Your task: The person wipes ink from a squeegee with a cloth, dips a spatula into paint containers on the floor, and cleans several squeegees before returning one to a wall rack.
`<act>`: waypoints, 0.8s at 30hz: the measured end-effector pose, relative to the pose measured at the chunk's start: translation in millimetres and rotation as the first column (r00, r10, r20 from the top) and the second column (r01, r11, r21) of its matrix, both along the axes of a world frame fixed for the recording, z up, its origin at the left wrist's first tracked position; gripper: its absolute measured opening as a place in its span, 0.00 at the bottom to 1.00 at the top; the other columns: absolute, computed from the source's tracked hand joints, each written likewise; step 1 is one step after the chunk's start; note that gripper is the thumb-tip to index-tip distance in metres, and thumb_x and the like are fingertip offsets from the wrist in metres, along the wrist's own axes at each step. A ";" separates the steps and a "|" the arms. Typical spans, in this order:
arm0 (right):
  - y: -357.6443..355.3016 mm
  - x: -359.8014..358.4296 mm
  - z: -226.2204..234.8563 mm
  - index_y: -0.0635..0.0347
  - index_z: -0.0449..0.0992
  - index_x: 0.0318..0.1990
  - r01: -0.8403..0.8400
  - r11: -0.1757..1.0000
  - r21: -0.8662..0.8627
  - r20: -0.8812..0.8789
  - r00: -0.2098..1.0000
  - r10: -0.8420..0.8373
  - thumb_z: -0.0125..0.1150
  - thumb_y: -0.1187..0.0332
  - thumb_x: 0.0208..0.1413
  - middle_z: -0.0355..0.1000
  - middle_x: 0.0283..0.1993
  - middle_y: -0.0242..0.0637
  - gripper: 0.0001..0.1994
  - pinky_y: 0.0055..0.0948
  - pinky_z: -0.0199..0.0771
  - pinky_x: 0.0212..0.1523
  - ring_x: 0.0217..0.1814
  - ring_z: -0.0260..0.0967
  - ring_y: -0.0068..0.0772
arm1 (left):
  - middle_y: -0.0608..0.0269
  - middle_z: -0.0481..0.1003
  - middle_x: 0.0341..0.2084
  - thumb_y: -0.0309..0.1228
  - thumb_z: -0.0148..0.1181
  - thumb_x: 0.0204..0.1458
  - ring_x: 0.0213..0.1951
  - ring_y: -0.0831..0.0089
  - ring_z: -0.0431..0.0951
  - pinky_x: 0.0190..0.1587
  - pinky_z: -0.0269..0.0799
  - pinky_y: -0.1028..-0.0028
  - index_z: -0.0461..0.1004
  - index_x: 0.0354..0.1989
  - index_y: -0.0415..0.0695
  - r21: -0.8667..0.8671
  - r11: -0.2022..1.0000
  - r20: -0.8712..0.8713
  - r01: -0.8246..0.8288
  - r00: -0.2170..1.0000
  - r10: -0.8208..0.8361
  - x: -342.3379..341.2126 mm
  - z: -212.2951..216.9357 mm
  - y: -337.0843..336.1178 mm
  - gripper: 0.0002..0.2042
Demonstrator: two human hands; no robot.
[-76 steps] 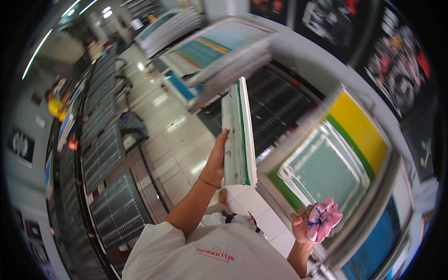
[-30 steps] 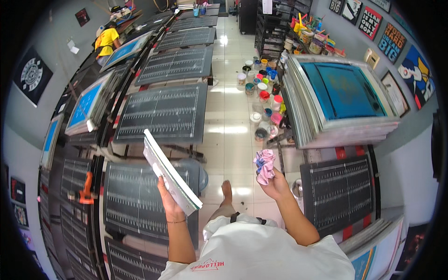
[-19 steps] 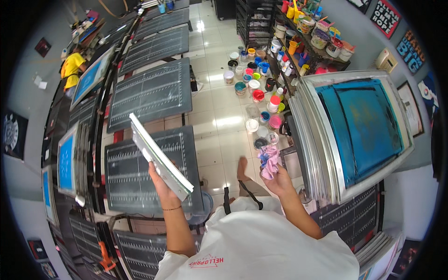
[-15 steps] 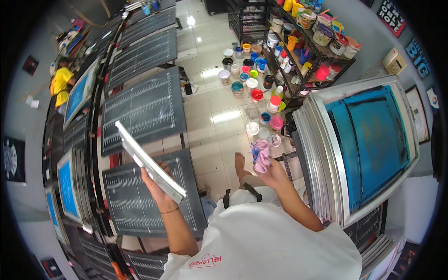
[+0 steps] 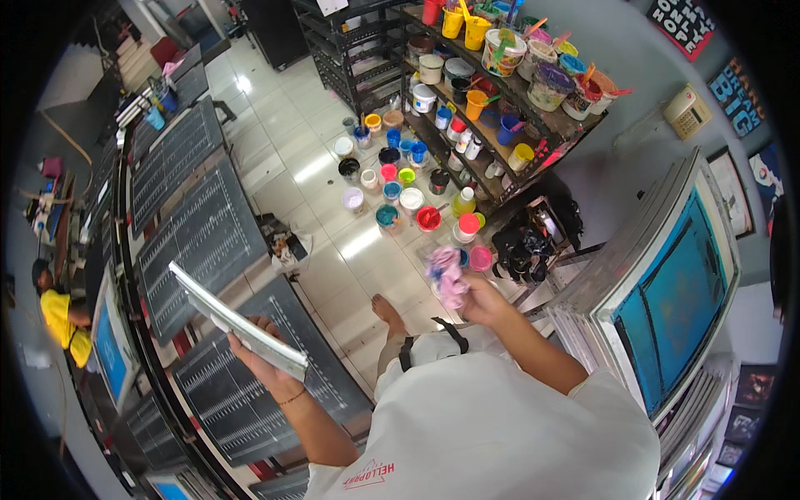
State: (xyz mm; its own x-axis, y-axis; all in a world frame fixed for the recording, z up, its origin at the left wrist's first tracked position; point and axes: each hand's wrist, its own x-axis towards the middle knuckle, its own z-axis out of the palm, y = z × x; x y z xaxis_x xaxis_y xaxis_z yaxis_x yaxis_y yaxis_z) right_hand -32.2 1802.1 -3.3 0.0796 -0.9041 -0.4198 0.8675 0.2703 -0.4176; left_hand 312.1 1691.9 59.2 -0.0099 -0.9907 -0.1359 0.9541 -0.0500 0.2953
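My left hand (image 5: 262,354) is closed round a silver-edged screen printing frame (image 5: 223,312), seen almost edge-on and tilted over the dark printing boards. Its printing face is hidden from this angle. In my right hand (image 5: 485,302) is a crumpled pink rag (image 5: 448,279) with blue-purple stains, gripped above the floor near the paint tubs. Below the frame lies a dark board with white ruled marks (image 5: 250,400). To the right of my right arm, a stack of frames leans, the front one a blue screen (image 5: 679,292).
Several open paint tubs (image 5: 411,198) stand on the tiled floor ahead. A black rack (image 5: 533,125) holds more paint pots. A black bag (image 5: 533,242) sits beside it. At far left a person in a yellow shirt (image 5: 62,321) stands by the row of boards.
The view has swung to the right, showing more of the paint rack and the black bag. Both hands keep hold of the frame and the rag.
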 end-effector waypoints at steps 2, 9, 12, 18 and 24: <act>-13.9 -17.9 5.5 0.53 0.67 0.33 0.047 0.997 -0.054 -0.027 0.998 -0.049 0.50 0.64 0.60 0.62 0.27 0.26 0.05 0.23 0.60 0.29 0.28 0.59 0.21 | 0.66 0.61 0.27 0.39 0.51 0.60 0.27 0.77 0.59 0.27 0.62 0.78 0.65 0.38 0.41 0.170 0.984 0.152 -0.046 0.988 0.020 -13.6 15.7 -40.6 0.12; -53.8 -28.1 20.0 0.54 0.64 0.27 0.319 0.929 0.187 -0.179 0.941 -0.287 0.50 0.69 0.57 0.57 0.24 0.26 0.07 0.22 0.53 0.26 0.24 0.53 0.20 | 0.65 0.63 0.28 0.40 0.52 0.59 0.28 0.79 0.62 0.28 0.66 0.80 0.65 0.37 0.39 0.171 0.985 0.153 0.012 0.987 -0.039 -7.9 2.2 -142.7 0.14; -78.3 -18.3 25.8 0.55 0.64 0.27 0.377 0.868 0.322 -0.208 0.923 -0.324 0.51 0.70 0.55 0.56 0.24 0.26 0.06 0.22 0.53 0.26 0.24 0.52 0.21 | 0.64 0.64 0.28 0.40 0.52 0.59 0.28 0.79 0.62 0.28 0.66 0.80 0.65 0.38 0.38 0.214 0.976 0.157 -0.043 0.988 0.009 -5.8 0.2 -161.9 0.15; -98.7 -42.6 -9.7 0.54 0.64 0.27 0.316 0.933 0.171 -0.121 0.947 -0.298 0.52 0.72 0.52 0.57 0.24 0.25 0.04 0.23 0.55 0.27 0.24 0.53 0.21 | 0.65 0.63 0.28 0.39 0.53 0.58 0.27 0.79 0.60 0.27 0.64 0.80 0.65 0.36 0.39 0.227 0.969 0.238 -0.094 0.971 0.038 7.4 1.6 -189.1 0.14; -87.2 -72.0 -20.7 0.55 0.64 0.31 0.570 0.791 0.222 -0.100 0.820 -0.563 0.50 0.70 0.56 0.56 0.24 0.25 0.03 0.21 0.55 0.28 0.24 0.51 0.20 | 0.66 0.62 0.27 0.36 0.53 0.58 0.27 0.80 0.59 0.26 0.61 0.80 0.64 0.35 0.39 0.128 0.992 0.156 -0.011 0.988 -0.009 8.1 4.9 -219.7 0.12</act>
State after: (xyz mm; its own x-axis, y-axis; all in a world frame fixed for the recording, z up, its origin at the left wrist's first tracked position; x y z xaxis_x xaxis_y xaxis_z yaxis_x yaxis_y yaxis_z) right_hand -104.1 1715.0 -24.0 -0.4308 -0.6597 -0.6158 0.8848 -0.1747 -0.4319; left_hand 320.3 1472.3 64.1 0.0222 -0.9649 -0.2618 0.8969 -0.0964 0.4315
